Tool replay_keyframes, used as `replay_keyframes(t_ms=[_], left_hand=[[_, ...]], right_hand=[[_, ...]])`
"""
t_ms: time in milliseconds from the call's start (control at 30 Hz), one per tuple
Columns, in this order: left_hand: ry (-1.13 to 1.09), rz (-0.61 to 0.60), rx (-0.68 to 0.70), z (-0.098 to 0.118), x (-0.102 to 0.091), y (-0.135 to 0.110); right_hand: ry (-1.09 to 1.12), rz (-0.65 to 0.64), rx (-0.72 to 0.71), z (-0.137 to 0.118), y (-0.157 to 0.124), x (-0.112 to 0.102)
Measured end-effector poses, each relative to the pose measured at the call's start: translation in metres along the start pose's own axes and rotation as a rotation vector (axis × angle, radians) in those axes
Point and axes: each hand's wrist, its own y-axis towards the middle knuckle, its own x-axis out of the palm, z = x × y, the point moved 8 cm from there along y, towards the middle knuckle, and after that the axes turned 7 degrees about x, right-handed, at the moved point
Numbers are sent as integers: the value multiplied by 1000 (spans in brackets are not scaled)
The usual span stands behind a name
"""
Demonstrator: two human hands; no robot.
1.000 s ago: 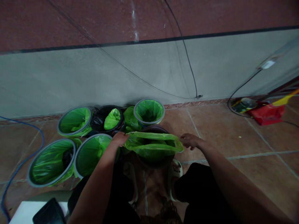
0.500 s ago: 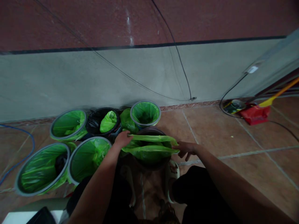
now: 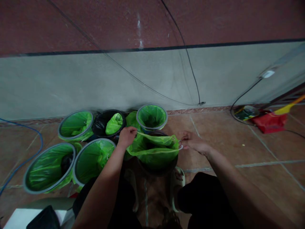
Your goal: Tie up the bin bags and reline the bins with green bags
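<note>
A bright green drawstring garbage bag [image 3: 154, 156] sits in a dark round trash can [image 3: 156, 171] between my feet. Its mouth is drawn up above the can and gapes in a narrow slot. At the left end, my left hand [image 3: 127, 136] is closed on the bag's top edge. My right hand [image 3: 192, 141] pinches the right end, where a pale drawstring loop shows at the fingertips. The bag's lower part is hidden inside the can.
Bins lined with green bags stand to the left: a front one [image 3: 50, 168], one beside it [image 3: 92, 160], others along the wall. A black-lined bin [image 3: 108, 124] holds a green bundle. A red dustpan [image 3: 269, 121] and a can [image 3: 246, 113] lie right. A blue hose [image 3: 39, 140] runs left.
Both hands have risen slightly, and the bag's edges are pulled into thinner lines. A pale drawstring loop now shows at my right fingers. The view has shifted a little.
</note>
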Motion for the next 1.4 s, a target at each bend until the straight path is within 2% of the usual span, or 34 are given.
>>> replay_keyframes(t_ms=[100,167,267,333,400,467,600,667,700,767,833,867,900,967,1033,1100,1167,1267,1400], left_hand=[[-407,130,60,26,-13,-1],[-667,164,154,50,-21,-5],[-913,157,267,81,-28,-12],[-942,136,268,91,-26,-14],[-908,102,247,97,-20,-15],[-871,15,263,107,-10,-17],[-857,-207,385,139,9,-28],[-826,-246,420,148,16,-29],[-791,-231,416,147,19,-27],[-686,-116,360,135,20,-18],[-590,23,263,114,20,-9],[-567,45,219,104,23,-5],[-565,14,189,96,31,-3],[-612,-172,188,91,54,-4],[-672,-400,243,96,78,-14],[-705,-519,296,103,90,-25],[-692,-534,319,106,94,-30],[-589,-495,311,105,94,-31],[-493,-330,155,88,88,-21]], right_hand=[[88,28,-249,-42,-17,5],[166,14,-420,-71,-35,9],[287,-75,-507,-95,-51,21],[307,-95,-473,-98,-49,29],[271,-61,-427,-95,-42,38],[204,-48,-418,-93,-36,51],[46,-174,-533,-95,-34,94],[-38,-157,-576,-93,-31,106],[-78,-120,-573,-91,-27,108],[-129,-42,-524,-85,-19,106],[-107,-30,-452,-81,-14,102],[-72,-49,-417,-80,-14,100],[-25,-76,-383,-81,-15,98],[66,-133,-333,-85,-20,95],[146,-153,-304,-90,-26,89],[235,-126,-289,-95,-28,78],[326,-74,-282,-98,-27,65],[387,-13,-301,-98,-25,50],[296,135,-330,-90,-17,29]])
